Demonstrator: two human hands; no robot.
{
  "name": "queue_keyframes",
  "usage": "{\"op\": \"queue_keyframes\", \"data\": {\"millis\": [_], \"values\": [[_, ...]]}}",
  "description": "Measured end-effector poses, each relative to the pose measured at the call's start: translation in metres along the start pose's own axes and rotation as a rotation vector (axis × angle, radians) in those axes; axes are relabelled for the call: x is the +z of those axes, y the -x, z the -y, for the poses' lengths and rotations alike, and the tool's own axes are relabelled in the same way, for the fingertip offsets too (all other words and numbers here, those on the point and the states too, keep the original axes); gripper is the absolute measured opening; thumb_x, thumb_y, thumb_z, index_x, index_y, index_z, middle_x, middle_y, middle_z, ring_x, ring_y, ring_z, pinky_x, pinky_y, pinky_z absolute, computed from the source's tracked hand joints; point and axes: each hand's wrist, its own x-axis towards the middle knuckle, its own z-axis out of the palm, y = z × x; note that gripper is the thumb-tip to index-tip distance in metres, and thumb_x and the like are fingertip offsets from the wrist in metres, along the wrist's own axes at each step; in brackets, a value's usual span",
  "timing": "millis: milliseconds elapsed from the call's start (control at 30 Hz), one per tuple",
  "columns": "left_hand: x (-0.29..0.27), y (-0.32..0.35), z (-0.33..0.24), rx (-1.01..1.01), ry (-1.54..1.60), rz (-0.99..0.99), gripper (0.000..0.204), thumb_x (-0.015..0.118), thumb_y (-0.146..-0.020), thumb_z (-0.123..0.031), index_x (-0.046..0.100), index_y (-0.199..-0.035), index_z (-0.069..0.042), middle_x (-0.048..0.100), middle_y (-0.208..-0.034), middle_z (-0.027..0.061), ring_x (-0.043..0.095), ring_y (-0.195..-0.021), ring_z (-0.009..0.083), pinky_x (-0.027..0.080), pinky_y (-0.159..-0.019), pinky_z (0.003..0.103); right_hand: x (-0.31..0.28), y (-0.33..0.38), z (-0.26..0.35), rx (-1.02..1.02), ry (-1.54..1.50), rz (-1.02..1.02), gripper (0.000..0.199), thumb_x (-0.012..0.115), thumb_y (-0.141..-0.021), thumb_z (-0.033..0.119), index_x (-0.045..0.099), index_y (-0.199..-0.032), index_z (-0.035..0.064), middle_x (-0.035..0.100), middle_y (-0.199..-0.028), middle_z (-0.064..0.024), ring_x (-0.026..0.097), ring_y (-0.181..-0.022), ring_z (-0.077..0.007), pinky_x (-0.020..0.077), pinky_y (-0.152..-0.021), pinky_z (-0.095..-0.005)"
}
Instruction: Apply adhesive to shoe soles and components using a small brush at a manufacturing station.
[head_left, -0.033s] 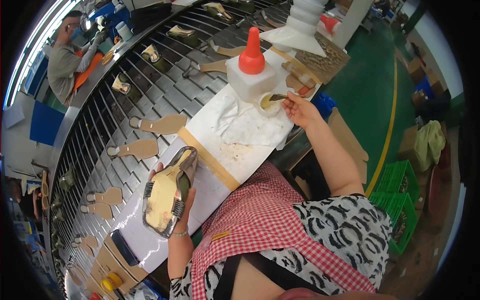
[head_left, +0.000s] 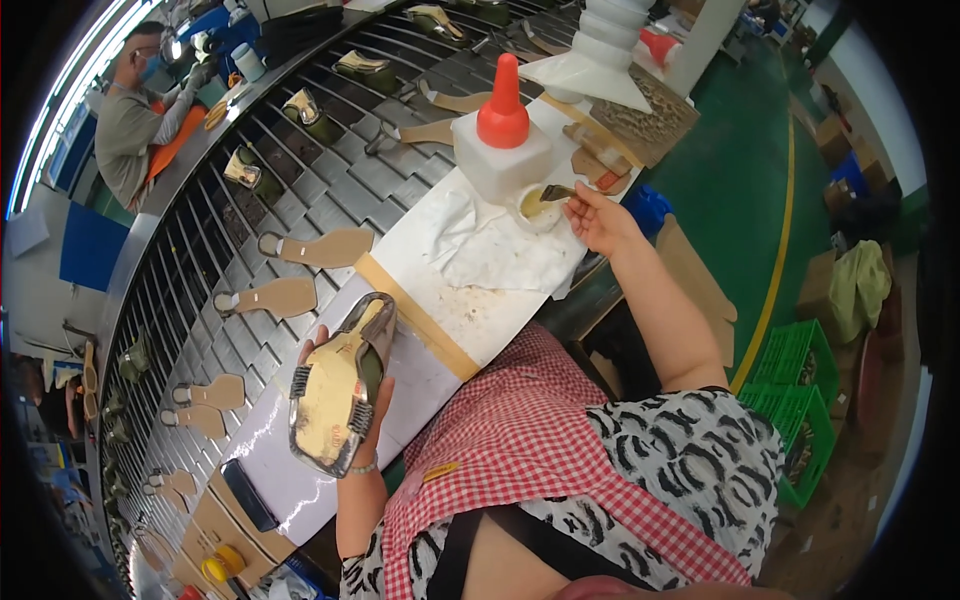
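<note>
My left hand (head_left: pixel 374 428) is closed round a dark green shoe on its last (head_left: pixel 330 405), held bottom up over the near left of the table. The shoe's cream-coloured underside faces up, with dark strap edges wrapped over its sides. Between the fingertips of my right hand (head_left: pixel 603 222) is a small brush (head_left: pixel 557 192), its tip at the mouth of a small translucent cup (head_left: pixel 531 212) with yellowish liquid. Behind the cup stands a white plastic bottle (head_left: pixel 500 160) with a red nozzle cap. A crumpled white cloth (head_left: pixel 480 245) lies beside the cup.
A slatted metal conveyor (head_left: pixel 350 195) curves past the table, carrying tan soles (head_left: pixel 275 297) and several shoes on lasts (head_left: pixel 305 108). A phone (head_left: pixel 250 495) lies at the near left. A co-worker (head_left: pixel 135 120) sits across the conveyor. Green crates (head_left: pixel 795 420) stand at right.
The shoe in my left hand has shifted and turned very slightly. My right hand and the brush have barely moved at the cup.
</note>
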Motion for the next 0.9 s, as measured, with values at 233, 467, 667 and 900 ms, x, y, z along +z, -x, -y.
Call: {"op": "queue_keyframes", "data": {"millis": [233,467,667,900], "values": [[0.012,0.014,-0.021,-0.023,0.116,-0.082,0.094,0.086,-0.063,-0.018,0.030,-0.138,-0.003,0.046,-0.132,0.0122,0.049,-0.119,0.0242,0.039,-0.104,0.036,-0.013,-0.014,-0.017,-0.013,-0.240,0.172,0.015,0.066,-0.087,0.012,0.061,-0.098,0.0035,0.064,-0.091,-0.0080,0.063,-0.092,-0.0216,0.0519,-0.079,-0.0322],[0.040,0.031,-0.028,-0.361,0.704,-0.114,0.094,0.084,-0.064,-0.009,0.027,-0.139,-0.004,0.034,-0.141,0.0143,0.042,-0.126,0.0260,0.035,-0.106,0.036,-0.010,0.056,0.013,-0.330,-0.085,0.504,0.017,0.060,-0.091,0.012,0.060,-0.108,0.0080,0.064,-0.105,-0.0092,0.061,-0.101,-0.0216,0.0505,-0.089,-0.0371],[0.062,0.052,0.004,0.056,0.368,-0.130,0.100,0.084,-0.062,-0.003,0.024,-0.142,-0.011,0.023,-0.148,0.0142,0.036,-0.132,0.0263,0.039,-0.105,0.036,0.073,0.147,-0.025,-0.395,0.092,0.852,0.020,0.059,-0.091,0.012,0.054,-0.106,0.0004,0.063,-0.107,-0.0169,0.062,-0.100,-0.0244,0.0467,-0.092,-0.0373],[0.065,0.051,-0.003,0.076,0.304,-0.187,0.094,0.085,-0.064,-0.015,0.029,-0.138,-0.008,0.032,-0.143,0.0216,0.045,-0.125,0.0325,0.040,-0.102,0.038,0.119,0.205,-0.081,-0.298,0.548,0.943,0.014,0.062,-0.085,-0.003,0.062,-0.099,-0.0041,0.064,-0.108,-0.0156,0.060,-0.098,-0.0147,0.0472,-0.087,-0.0264]]}}
